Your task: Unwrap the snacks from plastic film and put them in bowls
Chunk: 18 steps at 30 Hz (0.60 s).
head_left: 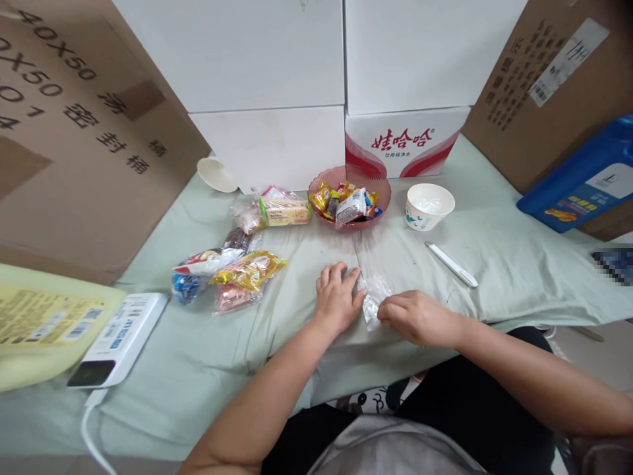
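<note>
A small clear plastic wrapper (374,298) lies crumpled on the pale green cloth in front of me. My right hand (420,318) pinches its lower right side between thumb and fingers. Resting on the cloth at the wrapper's left edge is my left hand (339,298), with its fingers apart and the thumb touching or very near the plastic. Beyond the hands stands a pink glass bowl (316,214) of wrapped snacks. To its right, a paper cup (420,219) has clear plastic inside. A white utility knife (451,264) lies beyond my right hand.
Several packaged snacks (250,269) lie to the left, with a tipped paper cup (216,174) behind them. A white power bank (121,340) with a cable sits by a yellow jug (44,323). White boxes (277,145), cardboard cartons (84,191) and a blue bottle (573,191) surround the cloth.
</note>
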### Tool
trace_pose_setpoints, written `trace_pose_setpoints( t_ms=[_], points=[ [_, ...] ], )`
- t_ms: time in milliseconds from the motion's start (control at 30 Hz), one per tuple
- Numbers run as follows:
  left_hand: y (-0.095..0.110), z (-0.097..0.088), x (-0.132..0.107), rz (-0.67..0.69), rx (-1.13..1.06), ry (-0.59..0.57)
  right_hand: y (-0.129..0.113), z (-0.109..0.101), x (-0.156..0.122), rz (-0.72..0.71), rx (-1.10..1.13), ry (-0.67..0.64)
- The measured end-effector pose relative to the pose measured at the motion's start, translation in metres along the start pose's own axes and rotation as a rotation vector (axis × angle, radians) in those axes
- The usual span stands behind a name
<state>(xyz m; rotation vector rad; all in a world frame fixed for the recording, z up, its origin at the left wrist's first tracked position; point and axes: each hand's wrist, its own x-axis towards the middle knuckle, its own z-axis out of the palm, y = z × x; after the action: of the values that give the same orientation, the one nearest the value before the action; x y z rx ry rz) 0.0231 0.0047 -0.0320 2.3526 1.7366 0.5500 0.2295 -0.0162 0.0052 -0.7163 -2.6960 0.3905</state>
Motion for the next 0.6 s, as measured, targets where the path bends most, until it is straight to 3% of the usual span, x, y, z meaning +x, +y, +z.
trace_pose_setpoints(
  t_ms=[133, 267, 400, 467, 533, 600],
  points=[
    [-0.001, 0.002, -0.001, 0.005, -0.005, 0.019, 0.017, -0.002, 0.022, 0.274, -0.028, 0.046],
    [-0.003, 0.005, 0.000, 0.007, -0.010, 0.025, 0.034, 0.011, 0.042, 0.459, -0.203, -0.061],
    [-0.005, 0.002, 0.000, 0.058, -0.102, 0.189, 0.037, 0.024, 0.046, 0.486, -0.339, -0.097],
    [-0.003, -0.002, -0.002, 0.175, -0.174, 0.275, 0.035, 0.029, 0.046, 0.471, -0.361, -0.073],
    [0.000, -0.004, -0.003, 0.334, -0.202, 0.239, 0.035, 0.031, 0.044, 0.445, -0.360, -0.064],
    [0.004, -0.005, -0.004, 0.409, -0.185, 0.115, 0.039, 0.031, 0.043, 0.437, -0.358, -0.061]
  ],
)
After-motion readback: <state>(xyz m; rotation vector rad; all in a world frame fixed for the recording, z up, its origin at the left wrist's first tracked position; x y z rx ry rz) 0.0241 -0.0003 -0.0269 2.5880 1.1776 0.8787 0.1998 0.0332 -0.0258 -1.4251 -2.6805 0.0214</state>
